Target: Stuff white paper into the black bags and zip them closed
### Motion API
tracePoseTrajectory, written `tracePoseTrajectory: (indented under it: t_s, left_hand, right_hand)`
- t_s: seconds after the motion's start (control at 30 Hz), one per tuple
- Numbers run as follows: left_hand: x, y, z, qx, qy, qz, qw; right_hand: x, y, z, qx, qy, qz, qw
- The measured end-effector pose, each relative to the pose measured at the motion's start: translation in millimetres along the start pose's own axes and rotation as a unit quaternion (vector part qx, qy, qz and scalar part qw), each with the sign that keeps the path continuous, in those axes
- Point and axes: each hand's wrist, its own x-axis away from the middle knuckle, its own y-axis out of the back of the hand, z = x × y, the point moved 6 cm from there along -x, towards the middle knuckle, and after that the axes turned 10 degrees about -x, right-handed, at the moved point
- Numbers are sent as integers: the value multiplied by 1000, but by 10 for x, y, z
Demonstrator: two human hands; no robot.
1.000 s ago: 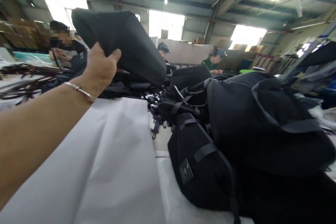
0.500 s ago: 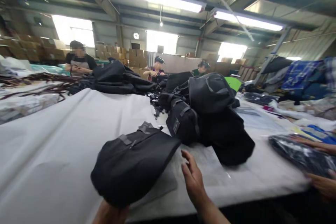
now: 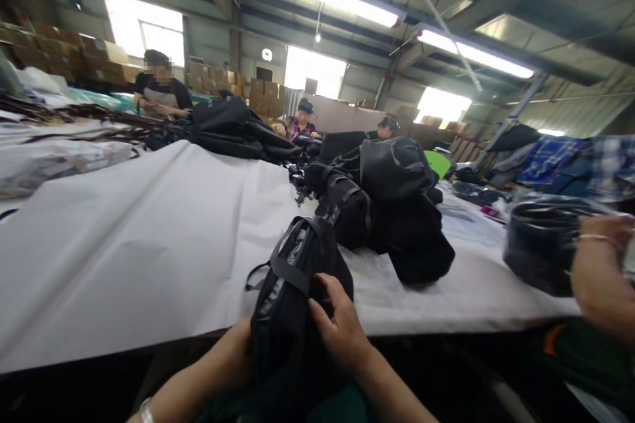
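A black bag (image 3: 292, 317) stands on end at the near table edge, its zipped, strapped side turned up and to the left. My left hand (image 3: 241, 347) holds its lower left side, with the fingertips hidden behind the fabric. On the right side, my right hand (image 3: 340, 324) grips the bag with curved fingers and thumb pressed against the cloth. Just beyond lie a smaller black bag (image 3: 347, 211) and a large dark backpack (image 3: 397, 168), heaped together on the white-covered table (image 3: 149, 244).
At right, a co-worker's hand (image 3: 605, 231) holds a dark bundle in clear plastic (image 3: 540, 244). More black bags (image 3: 223, 125) lie at the far left of the table. Several people work behind it. A clear plastic sheet (image 3: 372, 268) lies near the heap.
The bag has turned from lying slanted to standing on end, nearer me. My right hand, apart from it before, now touches it. The co-worker's plastic-wrapped bundle has been raised upright.
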Motion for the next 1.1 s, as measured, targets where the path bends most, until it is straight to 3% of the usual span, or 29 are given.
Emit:
tracePoseTrajectory:
  t_s: [0.07,0.17,0.2,0.23,0.37,0.43,0.67,0.8,0.97,1.1]
  left_hand:
    - [59,141,12,114,59,-16,992]
    - [81,228,-3,355,161,-28,921]
    - [64,238,-43,394,178,-28,901]
    - [31,260,-101,393,179,-32,901]
    - [-143,375,-404,225,115,-63,966]
    - [-211,375,-533,159,90,-54,982]
    - [-403,382,-855,-14,43,-66,997]
    - [-535,473,-822,-62,76,-98,990]
    - [-541,835,-575,-68,108,-192,973]
    - [-436,1010,-437,-79,130,-246,957]
  right_hand:
    - [34,0,-43,-16,-22,-8,1000]
    - [5,43,87,-31,-6,-21,999]
    - [-21,62,171,-31,10,-25,999]
    - [-50,78,259,-29,26,-27,999]
    - [-154,129,530,9,59,-31,998]
    - [-184,162,605,52,77,-37,995]
    - [-300,408,639,112,118,-95,982]
    - [-260,659,603,87,128,-164,974]
    - [1,956,239,-37,-4,-249,968]
    - [223,961,-207,-100,-152,-237,954]
